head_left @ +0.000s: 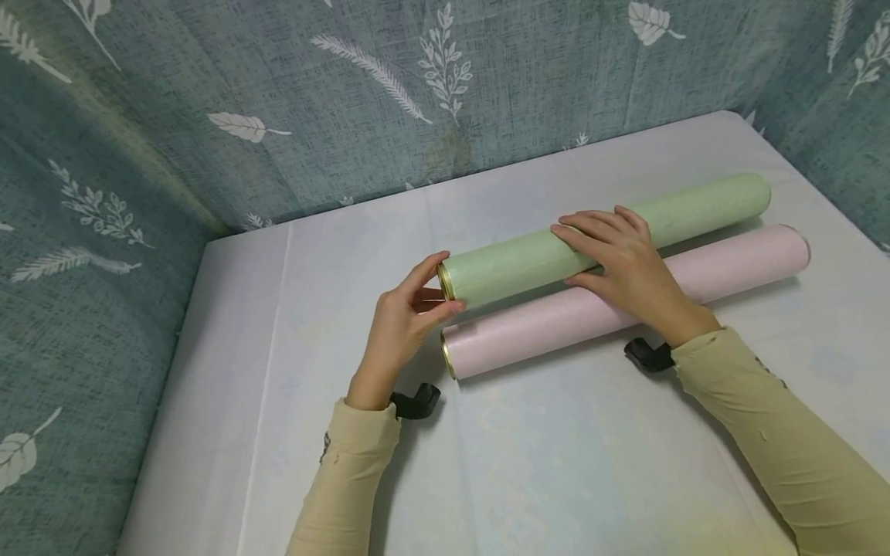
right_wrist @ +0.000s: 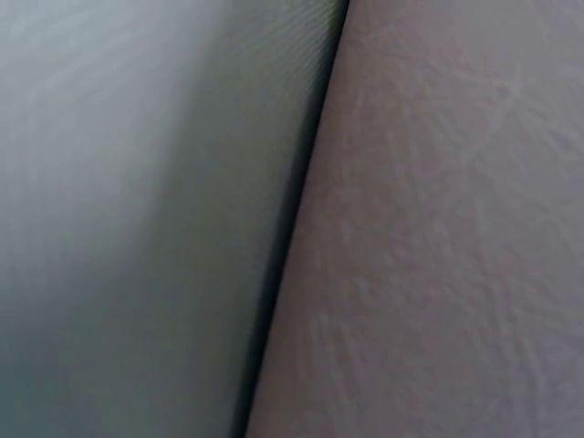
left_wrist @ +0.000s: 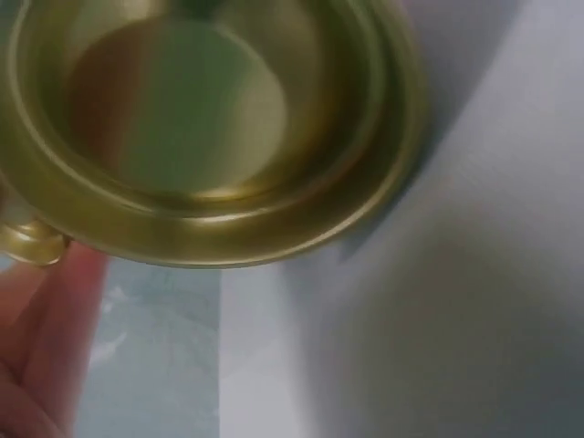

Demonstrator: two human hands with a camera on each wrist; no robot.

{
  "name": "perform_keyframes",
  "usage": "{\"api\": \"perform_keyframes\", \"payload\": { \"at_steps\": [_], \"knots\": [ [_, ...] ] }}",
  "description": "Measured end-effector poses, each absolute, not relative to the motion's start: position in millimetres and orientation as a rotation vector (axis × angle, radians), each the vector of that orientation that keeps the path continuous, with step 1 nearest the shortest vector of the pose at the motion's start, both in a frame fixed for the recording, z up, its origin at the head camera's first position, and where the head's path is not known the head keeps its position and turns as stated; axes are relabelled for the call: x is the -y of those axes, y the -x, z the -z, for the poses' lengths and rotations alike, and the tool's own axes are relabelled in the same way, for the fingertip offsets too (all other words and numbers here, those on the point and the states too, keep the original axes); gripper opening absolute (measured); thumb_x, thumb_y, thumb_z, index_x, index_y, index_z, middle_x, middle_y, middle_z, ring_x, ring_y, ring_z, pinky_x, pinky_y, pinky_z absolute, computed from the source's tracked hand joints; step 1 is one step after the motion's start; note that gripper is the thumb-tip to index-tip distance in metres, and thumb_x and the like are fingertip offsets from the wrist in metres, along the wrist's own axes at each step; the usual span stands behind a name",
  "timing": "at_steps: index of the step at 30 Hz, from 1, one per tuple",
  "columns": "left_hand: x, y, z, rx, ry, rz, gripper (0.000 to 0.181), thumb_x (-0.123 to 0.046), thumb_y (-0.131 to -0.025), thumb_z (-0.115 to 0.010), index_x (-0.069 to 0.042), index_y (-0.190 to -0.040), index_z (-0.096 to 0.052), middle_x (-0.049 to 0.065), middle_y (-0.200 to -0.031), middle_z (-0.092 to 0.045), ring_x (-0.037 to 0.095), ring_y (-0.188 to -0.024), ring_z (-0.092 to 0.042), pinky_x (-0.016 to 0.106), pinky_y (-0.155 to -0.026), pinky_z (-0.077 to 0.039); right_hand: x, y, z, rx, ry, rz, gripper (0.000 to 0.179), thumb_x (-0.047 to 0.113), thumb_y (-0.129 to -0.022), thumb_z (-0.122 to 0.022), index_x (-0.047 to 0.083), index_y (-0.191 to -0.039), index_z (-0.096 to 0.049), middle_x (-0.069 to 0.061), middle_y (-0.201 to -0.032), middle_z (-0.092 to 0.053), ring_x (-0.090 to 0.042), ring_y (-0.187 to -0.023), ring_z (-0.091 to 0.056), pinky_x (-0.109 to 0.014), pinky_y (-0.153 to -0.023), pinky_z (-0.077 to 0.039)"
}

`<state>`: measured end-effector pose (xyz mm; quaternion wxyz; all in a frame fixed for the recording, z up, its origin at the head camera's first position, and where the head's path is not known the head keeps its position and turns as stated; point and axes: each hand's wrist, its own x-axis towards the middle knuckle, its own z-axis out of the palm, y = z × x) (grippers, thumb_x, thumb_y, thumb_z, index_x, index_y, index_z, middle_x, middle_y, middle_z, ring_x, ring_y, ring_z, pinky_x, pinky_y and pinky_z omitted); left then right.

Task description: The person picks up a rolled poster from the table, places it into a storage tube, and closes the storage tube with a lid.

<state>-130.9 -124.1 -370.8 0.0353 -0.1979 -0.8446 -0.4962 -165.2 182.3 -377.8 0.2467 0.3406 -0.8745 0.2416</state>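
Note:
A long pale green tube (head_left: 514,262) with a gold metal end lies slanting across the table. My left hand (head_left: 391,328) pinches its near left end, thumb below and fingers over the gold rim. In the left wrist view that gold end (left_wrist: 182,228) appears close up, round with a recessed middle. My right hand (head_left: 629,262) grips the green tube around its middle, fingers over the top and thumb on the near side. In front of it lies a pale pink tube (head_left: 528,328), also gold-rimmed, partly hidden beneath my right hand and wrist. Its pink surface (right_wrist: 429,228) fills much of the right wrist view.
A white cloth covers the table (head_left: 348,293). Behind and at both sides hangs a blue-green curtain (head_left: 278,69) with white leaf prints. A black wrist mount (head_left: 416,401) juts out at my left wrist, and another black mount (head_left: 648,355) at my right.

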Motion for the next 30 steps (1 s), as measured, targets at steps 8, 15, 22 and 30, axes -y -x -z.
{"api": "perform_keyframes", "payload": {
  "at_steps": [8, 15, 22, 30],
  "knots": [
    [115, 118, 348, 2.670, 0.404, 1.747, 0.067, -0.028, -0.077, -0.070, -0.029, -0.133, -0.034, 0.000, -0.119, -0.049, 0.019, -0.092, -0.059, 0.030, -0.074, -0.050, -181, 166, 378, 2.438, -0.906, -0.624, 0.077, 0.018, -0.062, -0.081, 0.014, -0.130, -0.047, -0.007, -0.133, -0.043, -0.023, -0.128, -0.030, -0.050, -0.104, -0.009],
    [118, 124, 353, 2.505, 0.252, 1.938, 0.060, -0.017, -0.077, -0.071, -0.013, -0.119, -0.029, 0.005, -0.121, -0.045, 0.021, -0.100, -0.054, 0.033, -0.079, -0.046, -183, 165, 378, 2.439, -0.873, -0.625, 0.066, 0.017, -0.068, -0.077, 0.012, -0.128, -0.049, -0.008, -0.134, -0.042, -0.023, -0.127, -0.030, -0.051, -0.104, -0.010],
    [127, 128, 356, 2.524, 0.222, 1.910, 0.033, -0.021, -0.079, -0.069, -0.006, -0.094, -0.044, 0.001, -0.127, -0.045, 0.020, -0.102, -0.053, 0.033, -0.081, -0.046, -183, 165, 378, 2.446, -0.844, -0.613, 0.056, 0.017, -0.074, -0.073, 0.011, -0.125, -0.052, -0.009, -0.133, -0.043, -0.025, -0.126, -0.032, -0.052, -0.102, -0.013],
    [133, 131, 360, 2.541, 0.290, 1.873, 0.023, -0.024, -0.080, -0.067, -0.005, -0.084, -0.055, -0.004, -0.128, -0.045, 0.016, -0.100, -0.055, 0.033, -0.081, -0.047, -183, 165, 379, 2.494, -0.806, -0.604, 0.059, 0.019, -0.074, -0.073, 0.013, -0.128, -0.049, -0.010, -0.135, -0.040, -0.026, -0.126, -0.031, -0.051, -0.103, -0.012]
  ]
}}
